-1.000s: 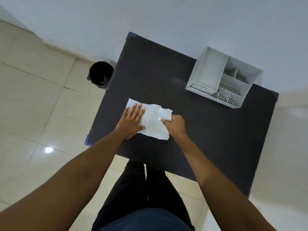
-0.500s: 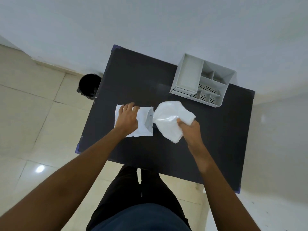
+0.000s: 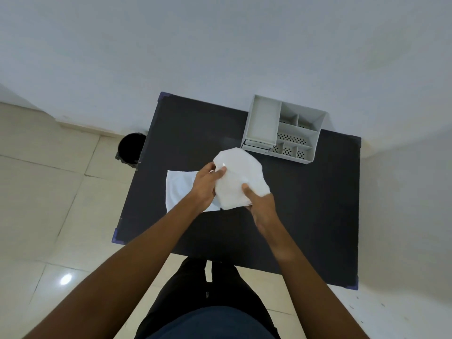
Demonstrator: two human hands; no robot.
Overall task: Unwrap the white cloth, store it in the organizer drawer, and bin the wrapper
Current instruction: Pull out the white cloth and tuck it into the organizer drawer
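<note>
Held in both hands – left hand [image 3: 205, 184] and right hand [image 3: 263, 206] clamped on one white cloth [image 3: 238, 177], raised above black table [image 3: 305, 204]. One wrapper [image 3: 181, 189] flat beneath, unbinned. One desk organizer [image 3: 283, 130], drawer apparently closed. One bin [image 3: 130, 148] – beside table. Unwrapping judged done; storing, binning outstanding.

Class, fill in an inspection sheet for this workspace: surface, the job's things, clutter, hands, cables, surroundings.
Surface: dark table, mostly bare.
Job's things: white bundle, whether cloth or wrapper cannot be told, held up in both hands; flat white sheet lying on the table; grey organizer at the far edge, its drawer front shut; black bin on the floor, left of the table.
Clutter: nothing seen.
Hands: left hand and right hand both grip the bundle.
Cables: nothing seen.
Surroundings: pale wall, tiled floor.
</note>
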